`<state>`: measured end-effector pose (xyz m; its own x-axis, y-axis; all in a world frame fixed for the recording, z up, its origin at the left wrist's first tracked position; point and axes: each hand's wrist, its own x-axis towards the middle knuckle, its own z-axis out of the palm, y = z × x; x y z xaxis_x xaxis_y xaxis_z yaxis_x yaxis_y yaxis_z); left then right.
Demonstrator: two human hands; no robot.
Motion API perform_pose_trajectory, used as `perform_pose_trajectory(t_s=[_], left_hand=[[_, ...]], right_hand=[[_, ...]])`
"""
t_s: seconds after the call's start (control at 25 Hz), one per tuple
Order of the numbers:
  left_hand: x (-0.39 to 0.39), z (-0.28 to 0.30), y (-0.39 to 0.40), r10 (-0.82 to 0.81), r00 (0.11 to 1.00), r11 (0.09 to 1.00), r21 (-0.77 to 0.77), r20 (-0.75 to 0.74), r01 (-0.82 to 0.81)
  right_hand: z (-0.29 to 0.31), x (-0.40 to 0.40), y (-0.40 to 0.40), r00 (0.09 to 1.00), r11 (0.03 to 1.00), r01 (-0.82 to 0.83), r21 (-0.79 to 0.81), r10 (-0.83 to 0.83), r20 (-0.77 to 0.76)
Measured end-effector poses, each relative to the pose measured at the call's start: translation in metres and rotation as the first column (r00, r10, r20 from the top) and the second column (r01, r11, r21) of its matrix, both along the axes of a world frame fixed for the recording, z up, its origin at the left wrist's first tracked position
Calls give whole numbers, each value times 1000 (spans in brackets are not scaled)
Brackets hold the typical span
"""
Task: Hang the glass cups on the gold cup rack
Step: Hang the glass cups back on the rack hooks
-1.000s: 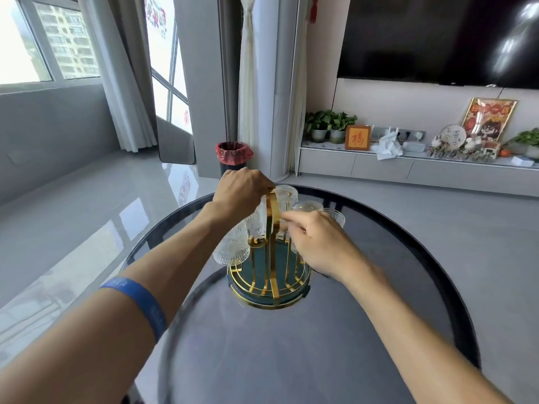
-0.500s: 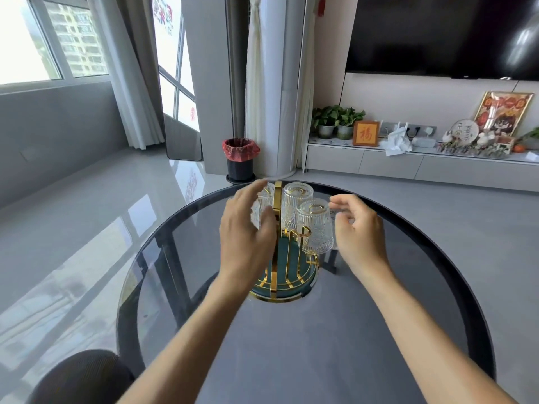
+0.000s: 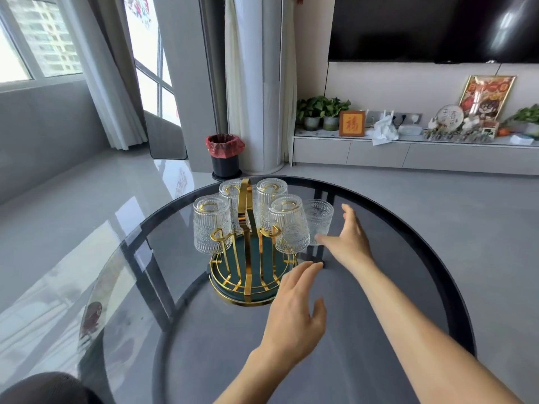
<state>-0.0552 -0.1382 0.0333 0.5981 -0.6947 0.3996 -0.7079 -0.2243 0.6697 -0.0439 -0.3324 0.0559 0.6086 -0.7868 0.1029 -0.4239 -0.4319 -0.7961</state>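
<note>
While both hands [image 3: 294, 316] spread empty, four ribbed glass cups [image 3: 288, 224] hang inverted on gold cup rack [image 3: 248, 258].

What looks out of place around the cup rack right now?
One glass cup stands upright on the table to the right of the gold rack, while four others hang upside down on it. The right hand is open beside the loose cup.

place: home living room | cues: wall tv [image 3: 431, 27], low media cabinet [image 3: 408, 154], potted plants [image 3: 320, 107], curtains [image 3: 108, 83]
</note>
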Motion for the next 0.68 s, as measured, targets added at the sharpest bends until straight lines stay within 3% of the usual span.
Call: perform_pose_trajectory(t_s=[0.2,0.4,0.48,0.6,0.68], left_hand=[[19,-12,6,38,998,999,32,53,-40],[25,-19,27,-32,997,997,77,71,26],[27,-15,39,-32,993,997,67,113,24],[37,6,63,107,975,983,-170,197,-73],[51,35,75,239,957,927,-332,162,-175]], right_hand=[[-16,46,-18,999,995,-39,93,38,11],[-19,54,-20,993,991,113,67,-115,35],[-19,41,-16,980,978,160,133,-173,101],[-13,3,-11,943,970,143,198,-194,271],[-1,-23,-3,917,981,86,176,-147,371]])
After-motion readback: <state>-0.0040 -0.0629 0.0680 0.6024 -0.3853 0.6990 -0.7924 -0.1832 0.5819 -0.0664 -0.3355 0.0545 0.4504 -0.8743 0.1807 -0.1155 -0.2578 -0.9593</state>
